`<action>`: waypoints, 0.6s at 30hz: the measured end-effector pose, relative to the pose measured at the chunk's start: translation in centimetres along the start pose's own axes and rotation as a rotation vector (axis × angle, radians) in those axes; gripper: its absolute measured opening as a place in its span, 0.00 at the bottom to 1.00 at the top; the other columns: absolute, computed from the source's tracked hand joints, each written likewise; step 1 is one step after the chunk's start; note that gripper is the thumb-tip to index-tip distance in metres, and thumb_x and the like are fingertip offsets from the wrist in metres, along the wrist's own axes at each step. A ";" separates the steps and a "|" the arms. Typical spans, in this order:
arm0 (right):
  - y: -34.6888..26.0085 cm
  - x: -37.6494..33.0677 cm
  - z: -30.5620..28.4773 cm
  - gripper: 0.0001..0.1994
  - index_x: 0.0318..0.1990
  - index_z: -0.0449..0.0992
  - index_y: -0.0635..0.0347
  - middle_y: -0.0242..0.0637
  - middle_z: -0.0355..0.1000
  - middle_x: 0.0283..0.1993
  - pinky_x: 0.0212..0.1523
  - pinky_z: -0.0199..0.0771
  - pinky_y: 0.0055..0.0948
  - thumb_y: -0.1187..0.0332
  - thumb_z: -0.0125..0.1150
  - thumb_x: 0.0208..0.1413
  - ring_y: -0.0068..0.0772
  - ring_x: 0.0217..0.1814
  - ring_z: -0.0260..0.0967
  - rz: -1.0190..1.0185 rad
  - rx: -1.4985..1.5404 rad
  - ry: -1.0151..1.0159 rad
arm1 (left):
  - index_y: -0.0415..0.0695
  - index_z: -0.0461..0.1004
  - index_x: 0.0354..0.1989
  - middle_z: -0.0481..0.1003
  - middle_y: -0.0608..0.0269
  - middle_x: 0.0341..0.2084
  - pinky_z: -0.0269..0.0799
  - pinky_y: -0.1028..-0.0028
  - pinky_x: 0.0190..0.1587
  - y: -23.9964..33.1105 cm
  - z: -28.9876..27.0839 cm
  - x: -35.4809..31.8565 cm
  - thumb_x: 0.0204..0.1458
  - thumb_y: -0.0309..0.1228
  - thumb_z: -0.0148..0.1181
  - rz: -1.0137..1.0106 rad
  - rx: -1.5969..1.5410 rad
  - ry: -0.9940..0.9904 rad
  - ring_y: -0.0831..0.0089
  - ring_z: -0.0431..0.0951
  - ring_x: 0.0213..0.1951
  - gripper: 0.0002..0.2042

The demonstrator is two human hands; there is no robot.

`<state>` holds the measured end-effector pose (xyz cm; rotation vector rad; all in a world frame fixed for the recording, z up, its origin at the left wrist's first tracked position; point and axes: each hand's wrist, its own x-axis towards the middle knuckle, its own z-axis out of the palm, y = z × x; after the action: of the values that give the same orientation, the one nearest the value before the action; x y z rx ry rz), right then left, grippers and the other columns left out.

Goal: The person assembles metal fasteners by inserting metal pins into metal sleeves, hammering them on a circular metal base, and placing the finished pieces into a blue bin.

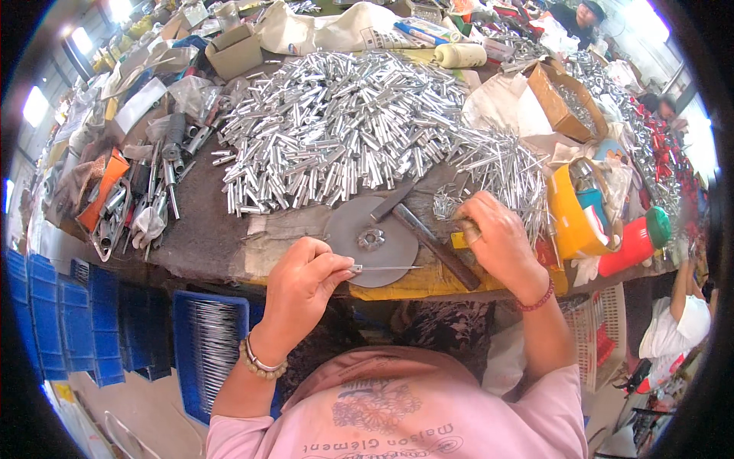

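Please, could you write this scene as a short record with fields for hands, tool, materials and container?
Left hand: pinching a thin metal rod over the gray disc
Right hand: near small metal pieces; grip unclear
Tool: hammer, lying partly across the disc
Materials: heap of metal tubes beyond the disc
Container: blue crate, lower left

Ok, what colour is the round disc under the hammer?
The disc is grey; the head view shows it best.
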<state>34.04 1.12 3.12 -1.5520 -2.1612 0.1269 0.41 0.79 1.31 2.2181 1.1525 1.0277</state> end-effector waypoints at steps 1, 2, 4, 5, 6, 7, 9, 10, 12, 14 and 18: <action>0.2 -0.2 -0.1 0.08 0.46 0.77 0.63 0.46 0.73 0.45 0.51 0.78 0.49 0.77 0.63 0.59 0.53 0.51 0.77 0.001 -0.003 -0.001 | 0.41 0.85 0.42 0.75 0.58 0.34 0.74 0.68 0.39 0.0 0.0 0.0 0.53 0.21 0.74 0.000 -0.003 0.000 0.62 0.78 0.36 0.08; 0.4 -0.4 -0.3 0.08 0.47 0.77 0.64 0.47 0.74 0.46 0.51 0.78 0.48 0.77 0.63 0.60 0.54 0.50 0.77 0.061 0.051 0.010 | 0.41 0.85 0.42 0.75 0.58 0.34 0.74 0.68 0.38 -0.1 0.0 0.0 0.54 0.21 0.74 0.007 0.005 0.000 0.62 0.78 0.36 0.09; 0.6 -0.7 -0.3 0.08 0.47 0.77 0.65 0.48 0.76 0.47 0.51 0.77 0.47 0.77 0.62 0.62 0.56 0.50 0.77 0.125 0.101 0.022 | 0.41 0.85 0.42 0.75 0.58 0.34 0.73 0.68 0.38 -0.1 0.0 0.0 0.54 0.21 0.74 0.016 0.009 -0.003 0.62 0.77 0.36 0.09; 0.9 -0.9 0.0 0.07 0.47 0.78 0.65 0.48 0.77 0.46 0.50 0.78 0.46 0.77 0.63 0.62 0.55 0.49 0.78 0.170 0.155 0.056 | 0.41 0.85 0.42 0.75 0.58 0.34 0.74 0.68 0.38 -0.1 0.0 0.0 0.54 0.20 0.74 0.007 0.000 -0.002 0.62 0.77 0.36 0.09; 0.9 -1.0 0.1 0.07 0.47 0.78 0.65 0.48 0.78 0.46 0.49 0.78 0.44 0.78 0.63 0.62 0.55 0.48 0.79 0.213 0.210 0.090 | 0.40 0.85 0.42 0.75 0.58 0.34 0.74 0.68 0.38 -0.1 0.0 0.0 0.53 0.20 0.74 -0.004 -0.007 0.000 0.62 0.77 0.36 0.09; 0.7 -1.0 -0.1 0.07 0.47 0.78 0.65 0.48 0.78 0.46 0.49 0.78 0.44 0.78 0.63 0.62 0.55 0.48 0.79 0.214 0.208 0.090 | 0.40 0.85 0.42 0.75 0.58 0.34 0.74 0.68 0.38 -0.1 0.0 0.0 0.53 0.20 0.74 -0.004 -0.009 0.000 0.62 0.77 0.36 0.09; 0.2 -1.0 -0.6 0.06 0.44 0.80 0.66 0.47 0.78 0.44 0.48 0.79 0.40 0.79 0.65 0.61 0.51 0.46 0.80 0.299 0.270 0.098 | 0.40 0.85 0.42 0.75 0.58 0.35 0.74 0.68 0.39 -0.2 0.0 0.0 0.53 0.20 0.74 0.012 -0.005 0.005 0.62 0.77 0.36 0.09; 0.2 -1.2 -0.6 0.06 0.44 0.80 0.66 0.47 0.78 0.44 0.48 0.79 0.40 0.79 0.65 0.61 0.51 0.46 0.80 0.300 0.269 0.097 | 0.40 0.85 0.42 0.75 0.58 0.35 0.74 0.68 0.39 -0.3 0.1 -0.1 0.53 0.20 0.74 0.012 -0.006 0.005 0.62 0.77 0.36 0.09; 0.4 -1.5 -0.7 0.05 0.43 0.81 0.66 0.40 0.78 0.42 0.43 0.76 0.32 0.80 0.66 0.60 0.35 0.41 0.78 0.220 0.211 0.109 | 0.40 0.85 0.42 0.75 0.58 0.35 0.74 0.68 0.39 -0.3 0.2 -0.1 0.53 0.21 0.75 0.009 -0.018 0.009 0.62 0.77 0.36 0.09; 0.2 -1.8 -0.8 0.06 0.43 0.82 0.65 0.39 0.78 0.42 0.42 0.76 0.32 0.81 0.66 0.60 0.34 0.40 0.78 0.242 0.212 0.099 | 0.40 0.85 0.42 0.75 0.58 0.35 0.74 0.68 0.39 -0.2 0.1 -0.1 0.53 0.21 0.75 0.005 -0.009 0.009 0.62 0.77 0.36 0.09; -0.3 -2.0 -0.8 0.06 0.43 0.84 0.61 0.42 0.78 0.41 0.45 0.80 0.38 0.78 0.69 0.58 0.45 0.42 0.81 0.266 0.204 0.089 | 0.40 0.85 0.42 0.75 0.58 0.35 0.74 0.68 0.39 -0.2 0.1 0.0 0.53 0.21 0.75 0.010 0.001 0.014 0.62 0.78 0.36 0.09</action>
<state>34.66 -1.02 3.31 -1.6829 -1.8048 0.3469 0.38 0.88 1.13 2.2239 1.1489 1.0480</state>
